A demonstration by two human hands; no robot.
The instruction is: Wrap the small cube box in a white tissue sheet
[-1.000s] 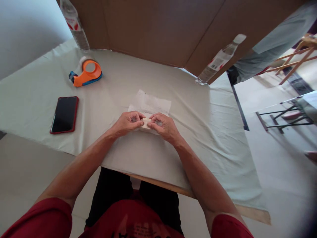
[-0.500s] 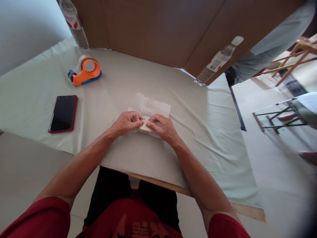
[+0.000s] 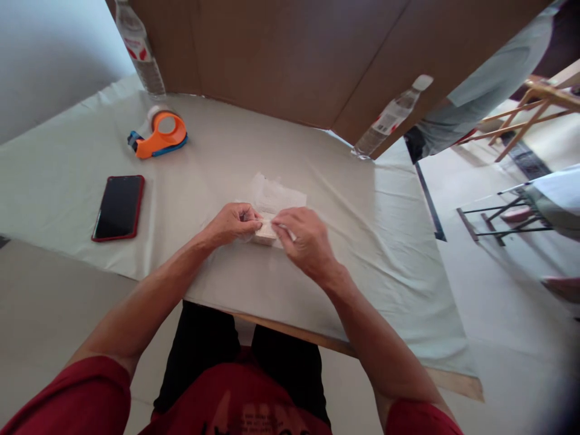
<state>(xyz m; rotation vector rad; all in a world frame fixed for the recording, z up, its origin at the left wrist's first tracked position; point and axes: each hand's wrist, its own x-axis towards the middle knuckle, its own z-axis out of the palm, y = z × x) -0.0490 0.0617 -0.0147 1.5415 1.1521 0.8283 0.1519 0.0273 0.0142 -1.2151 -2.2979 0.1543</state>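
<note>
A small pale box-like block (image 3: 264, 239) lies near the table's front, partly covered by a sheet of whitish translucent wrap (image 3: 277, 194) that spreads out behind it. At its left end, my left hand (image 3: 234, 222) is closed in a pinch on the wrap, thumb on the block's top. From the right, my right hand (image 3: 304, 238) comes over the block with thumb and fingers pinched together at the wrap near its middle; it is slightly blurred. My fingers hide both ends of the block.
An orange and blue tape dispenser (image 3: 162, 138) and a red-cased phone (image 3: 118, 208) lie to the left. Two water bottles, one at the left (image 3: 141, 51) and one at the right (image 3: 390, 118), stand by a brown cardboard panel (image 3: 272, 57). A person's clothed body (image 3: 492, 78) shows beyond.
My right hand has turned over more and drawn its fingers into a tighter pinch above the block. My left hand holds its place. The view has shifted slightly.
</note>
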